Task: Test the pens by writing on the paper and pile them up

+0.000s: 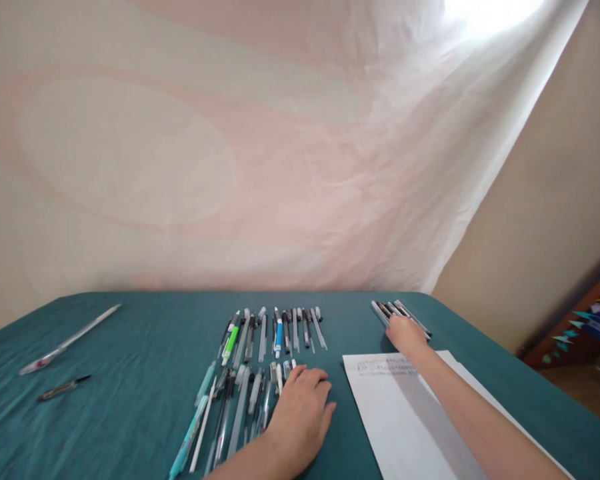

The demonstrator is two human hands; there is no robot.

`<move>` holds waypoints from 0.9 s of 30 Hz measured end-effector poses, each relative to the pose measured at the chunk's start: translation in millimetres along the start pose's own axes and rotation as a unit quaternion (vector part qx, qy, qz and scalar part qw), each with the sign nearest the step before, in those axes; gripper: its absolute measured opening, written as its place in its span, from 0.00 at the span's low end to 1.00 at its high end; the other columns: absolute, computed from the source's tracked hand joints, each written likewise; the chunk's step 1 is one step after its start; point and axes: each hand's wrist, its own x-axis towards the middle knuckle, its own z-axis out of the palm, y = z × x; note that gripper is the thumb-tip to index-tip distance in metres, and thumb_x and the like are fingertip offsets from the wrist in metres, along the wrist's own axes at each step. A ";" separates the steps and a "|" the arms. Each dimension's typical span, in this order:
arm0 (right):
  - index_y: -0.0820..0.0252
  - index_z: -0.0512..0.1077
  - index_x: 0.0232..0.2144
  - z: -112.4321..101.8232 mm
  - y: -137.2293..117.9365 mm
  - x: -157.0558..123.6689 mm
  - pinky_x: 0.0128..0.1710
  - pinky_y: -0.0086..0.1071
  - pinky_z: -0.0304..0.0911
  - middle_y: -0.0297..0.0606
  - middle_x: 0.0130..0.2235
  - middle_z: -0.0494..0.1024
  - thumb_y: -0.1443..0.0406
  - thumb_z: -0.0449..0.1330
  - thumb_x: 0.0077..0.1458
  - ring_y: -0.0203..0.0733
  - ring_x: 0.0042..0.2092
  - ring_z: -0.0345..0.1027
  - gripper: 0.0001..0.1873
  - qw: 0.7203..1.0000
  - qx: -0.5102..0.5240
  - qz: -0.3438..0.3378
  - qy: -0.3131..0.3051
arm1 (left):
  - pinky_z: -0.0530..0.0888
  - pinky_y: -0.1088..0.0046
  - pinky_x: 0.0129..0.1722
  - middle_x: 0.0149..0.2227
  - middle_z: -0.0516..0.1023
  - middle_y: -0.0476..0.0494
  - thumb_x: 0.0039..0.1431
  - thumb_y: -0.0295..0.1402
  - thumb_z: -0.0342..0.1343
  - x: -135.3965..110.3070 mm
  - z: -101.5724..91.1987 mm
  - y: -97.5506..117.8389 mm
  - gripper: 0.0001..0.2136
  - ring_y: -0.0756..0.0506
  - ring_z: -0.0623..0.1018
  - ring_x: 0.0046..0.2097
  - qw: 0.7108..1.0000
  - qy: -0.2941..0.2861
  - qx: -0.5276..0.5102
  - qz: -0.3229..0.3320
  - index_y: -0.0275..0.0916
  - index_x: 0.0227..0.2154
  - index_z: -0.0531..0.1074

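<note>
My right hand reaches to the far right of the table, its fingers curled down on a small group of grey and black pens. Its fingertips are mostly hidden, so which pen they grip is unclear. My left hand lies low at the centre, fingers bent loosely and apart, beside the right end of the near row of pens. It covers part of that row. Behind it runs a second row of pens, with a green pen and a blue pen among the clear and black ones.
White paper sheets with handwriting along the top lie under my right forearm. At the left are a long clear tube-like item and a dark pen. A teal cloth covers the table; a pale curtain hangs behind.
</note>
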 end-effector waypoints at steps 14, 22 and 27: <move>0.60 0.71 0.26 -6.6 -95.1 -20.3 0.30 0.25 0.55 0.37 0.28 0.76 0.58 0.54 0.51 0.37 0.31 0.69 0.12 0.972 0.158 -0.173 -0.031 | 0.62 0.63 0.48 0.42 0.69 0.40 0.57 0.34 0.46 0.4 1.2 1.6 0.13 0.42 0.67 0.46 0.994 -0.071 0.085 -0.022 0.38 0.42 0.68; 0.63 0.70 0.29 8.2 -135.1 -20.8 0.28 0.25 0.54 0.41 0.30 0.76 0.59 0.56 0.47 0.38 0.31 0.68 0.12 0.962 0.204 -0.175 -0.037 | 0.63 0.64 0.47 0.41 0.70 0.40 0.57 0.36 0.45 0.1 0.7 0.8 0.13 0.42 0.68 0.45 0.995 -0.062 0.078 -0.015 0.38 0.42 0.69; 0.64 0.71 0.28 13.1 -137.0 -21.9 0.29 0.26 0.54 0.43 0.31 0.76 0.65 0.56 0.44 0.40 0.33 0.68 0.08 0.967 0.195 -0.161 -0.040 | 0.63 0.65 0.46 0.40 0.70 0.40 0.57 0.37 0.46 1.1 -0.9 1.8 0.13 0.43 0.68 0.44 0.995 -0.062 0.070 -0.017 0.38 0.41 0.69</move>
